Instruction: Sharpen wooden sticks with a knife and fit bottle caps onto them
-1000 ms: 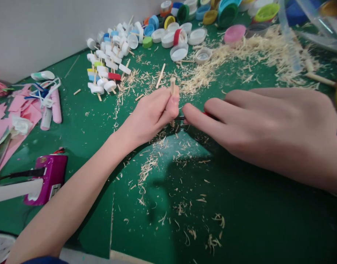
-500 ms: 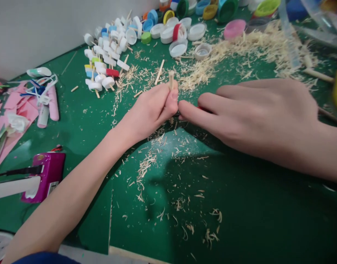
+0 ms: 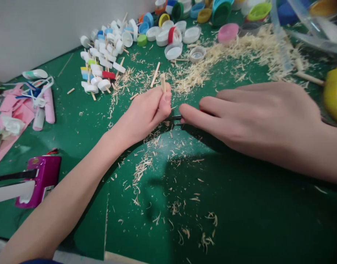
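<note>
A short wooden stick [image 3: 163, 83] stands nearly upright out of the closed fist of my left hand [image 3: 149, 110], near the middle of the view. To the right, my right hand [image 3: 256, 117] is closed, palm down, around a dark tool. The thin dark blade [image 3: 174, 118] of this tool shows between the two hands, its tip hidden behind my left hand. A bit of red shows between the right fingers; the rest of the tool is covered. Curled wood shavings [image 3: 142, 168] lie scattered on the green table [image 3: 88, 146] below and around my hands.
Bottle caps on sticks [image 3: 102, 58] are clustered at the upper left. Loose caps [image 3: 192, 35] and a heap of shavings [image 3: 256, 44] lie behind my hands. A yellow object [image 3: 333, 95] is at the right. Pink scraps [image 3: 17, 106] and a magenta device [image 3: 43, 179] are on the left.
My left hand has shifted slightly left with the stick, and the gap to my right hand has widened, showing the dark blade. The whole view has moved a little.
</note>
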`<state>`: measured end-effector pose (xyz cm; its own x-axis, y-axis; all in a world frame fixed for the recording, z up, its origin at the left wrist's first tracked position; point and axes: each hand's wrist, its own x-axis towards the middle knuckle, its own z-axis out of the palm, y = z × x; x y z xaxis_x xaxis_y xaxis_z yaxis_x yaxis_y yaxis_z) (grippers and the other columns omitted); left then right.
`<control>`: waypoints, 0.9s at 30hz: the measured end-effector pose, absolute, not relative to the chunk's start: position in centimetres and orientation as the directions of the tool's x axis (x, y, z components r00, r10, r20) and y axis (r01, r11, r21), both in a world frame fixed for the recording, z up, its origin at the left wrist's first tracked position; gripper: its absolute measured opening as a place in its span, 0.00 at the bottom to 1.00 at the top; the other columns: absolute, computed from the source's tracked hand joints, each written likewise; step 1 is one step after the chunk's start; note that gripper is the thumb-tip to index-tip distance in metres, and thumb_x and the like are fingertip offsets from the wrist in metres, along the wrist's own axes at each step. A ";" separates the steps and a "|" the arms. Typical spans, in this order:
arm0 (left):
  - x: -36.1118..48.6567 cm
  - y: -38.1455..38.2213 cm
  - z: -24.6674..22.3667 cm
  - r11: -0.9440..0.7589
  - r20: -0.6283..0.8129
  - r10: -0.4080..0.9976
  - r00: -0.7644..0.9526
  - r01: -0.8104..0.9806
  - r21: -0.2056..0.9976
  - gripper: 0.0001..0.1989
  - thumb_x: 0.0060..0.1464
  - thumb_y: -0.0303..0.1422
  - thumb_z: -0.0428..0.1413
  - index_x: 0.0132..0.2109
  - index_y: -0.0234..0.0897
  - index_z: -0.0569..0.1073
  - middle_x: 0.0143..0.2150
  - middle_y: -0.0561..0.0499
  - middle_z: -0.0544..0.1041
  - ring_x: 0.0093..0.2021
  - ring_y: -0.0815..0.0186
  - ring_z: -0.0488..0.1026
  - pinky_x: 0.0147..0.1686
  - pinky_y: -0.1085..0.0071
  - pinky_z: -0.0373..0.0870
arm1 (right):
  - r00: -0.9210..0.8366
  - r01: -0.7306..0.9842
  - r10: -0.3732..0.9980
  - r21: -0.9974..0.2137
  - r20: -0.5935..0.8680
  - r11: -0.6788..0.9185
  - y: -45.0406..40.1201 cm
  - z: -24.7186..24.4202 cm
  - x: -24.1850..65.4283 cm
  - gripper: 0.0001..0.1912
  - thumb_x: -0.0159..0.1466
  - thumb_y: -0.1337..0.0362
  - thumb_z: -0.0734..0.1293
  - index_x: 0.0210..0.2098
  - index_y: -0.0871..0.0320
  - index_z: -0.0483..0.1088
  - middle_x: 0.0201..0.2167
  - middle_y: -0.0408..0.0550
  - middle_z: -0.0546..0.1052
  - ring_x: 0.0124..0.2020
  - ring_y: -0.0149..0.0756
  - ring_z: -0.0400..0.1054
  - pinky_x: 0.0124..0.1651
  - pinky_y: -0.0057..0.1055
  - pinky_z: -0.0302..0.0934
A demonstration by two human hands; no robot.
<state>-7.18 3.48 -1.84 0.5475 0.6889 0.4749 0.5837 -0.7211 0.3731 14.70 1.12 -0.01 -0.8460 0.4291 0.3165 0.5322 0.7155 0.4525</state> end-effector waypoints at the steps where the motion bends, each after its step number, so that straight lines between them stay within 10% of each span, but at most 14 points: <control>1: -7.2 3.5 -1.8 -0.720 0.470 0.691 0.550 0.584 0.376 0.18 0.68 0.41 0.36 0.31 0.41 0.59 0.25 0.53 0.65 0.25 0.69 0.66 0.27 0.70 0.64 | -0.852 0.523 0.414 0.469 0.322 0.712 1.1 0.0 14.8 0.21 0.66 0.77 0.50 0.39 0.60 0.72 0.20 0.41 0.64 0.21 0.28 0.50 0.24 0.33 0.35; 27: -7.3 3.4 -1.5 -0.691 0.404 0.720 0.564 0.530 0.492 0.16 0.68 0.38 0.35 0.32 0.42 0.58 0.28 0.51 0.67 0.30 0.66 0.67 0.35 0.66 0.70 | -0.814 0.559 0.333 0.486 0.477 0.672 1.2 -1.1 15.8 0.04 0.67 0.67 0.62 0.40 0.58 0.69 0.22 0.40 0.66 0.24 0.30 0.54 0.26 0.30 0.44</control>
<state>-7.34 3.40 -1.47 0.5640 0.7201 0.4041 0.5297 -0.6910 0.4920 15.76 1.18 -1.15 -0.8137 0.3329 0.4766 0.5593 0.6718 0.4857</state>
